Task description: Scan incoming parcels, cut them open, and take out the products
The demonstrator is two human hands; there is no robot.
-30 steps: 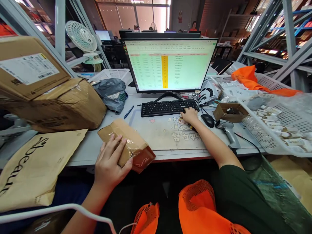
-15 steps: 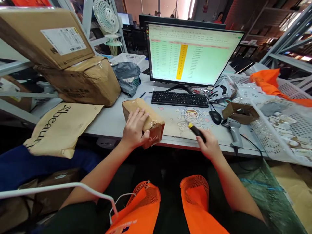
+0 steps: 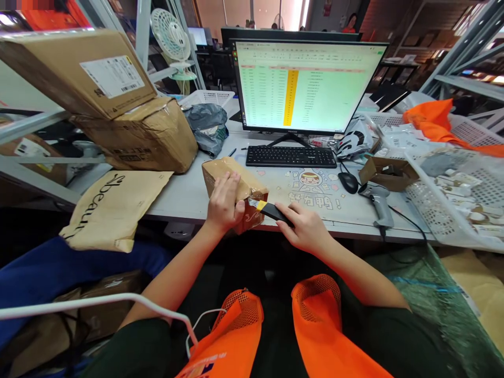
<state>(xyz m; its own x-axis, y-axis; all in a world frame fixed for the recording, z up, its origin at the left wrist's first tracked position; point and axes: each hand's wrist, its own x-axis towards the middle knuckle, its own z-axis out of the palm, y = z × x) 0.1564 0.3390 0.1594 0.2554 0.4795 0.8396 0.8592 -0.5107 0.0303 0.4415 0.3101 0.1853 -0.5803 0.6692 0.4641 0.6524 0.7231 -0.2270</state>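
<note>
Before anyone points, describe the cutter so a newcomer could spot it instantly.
From the large lit monitor, move down past the keyboard to where the left hand rests on a small brown carton. The cutter is in the right hand, tip at that carton; its yellow collar and black handle set it apart from the carton's plain brown.

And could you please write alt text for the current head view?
A person's left hand rests on a cardboard box while the right hand holds a utility knife at its near end. Behind are a keyboard and lit monitor.
</note>
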